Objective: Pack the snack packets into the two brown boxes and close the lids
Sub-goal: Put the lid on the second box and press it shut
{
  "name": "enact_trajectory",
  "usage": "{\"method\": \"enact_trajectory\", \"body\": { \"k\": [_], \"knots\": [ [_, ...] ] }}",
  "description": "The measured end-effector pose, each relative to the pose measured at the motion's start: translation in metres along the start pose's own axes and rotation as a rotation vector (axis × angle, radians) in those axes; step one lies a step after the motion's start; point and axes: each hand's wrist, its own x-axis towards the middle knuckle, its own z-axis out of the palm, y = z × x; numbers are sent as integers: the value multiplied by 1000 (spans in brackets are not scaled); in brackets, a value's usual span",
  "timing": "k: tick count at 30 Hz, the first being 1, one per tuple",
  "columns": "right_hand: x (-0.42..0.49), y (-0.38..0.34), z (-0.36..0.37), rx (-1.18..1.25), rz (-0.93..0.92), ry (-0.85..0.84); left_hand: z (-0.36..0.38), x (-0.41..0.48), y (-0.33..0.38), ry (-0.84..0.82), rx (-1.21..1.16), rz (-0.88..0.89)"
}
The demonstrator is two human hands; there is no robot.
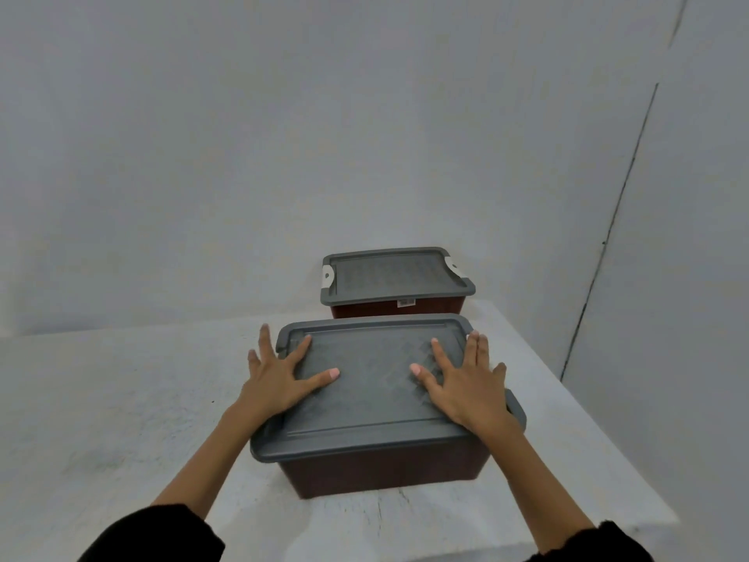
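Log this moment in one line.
step: pressing lid down | left hand: open, on near lid | right hand: open, on near lid | far lid: on far box

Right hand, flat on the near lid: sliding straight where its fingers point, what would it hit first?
Probably the far box, near its right end, once the right hand clears the near lid; the gap is unclear.
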Motion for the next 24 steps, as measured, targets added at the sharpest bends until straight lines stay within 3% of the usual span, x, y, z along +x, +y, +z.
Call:
{"method": "enact_trajectory", "body": {
  "k": [6,18,24],
  "knots": [
    [1,-3,1,-13,6,9,-8,6,-5,-114,-170,-25],
    [0,-5,-1,-15,10,6,14,-12,28,106,338,-24],
    [-2,-4,-2,5,0,9,26,-15,44,26,266,60]
  ]
}}
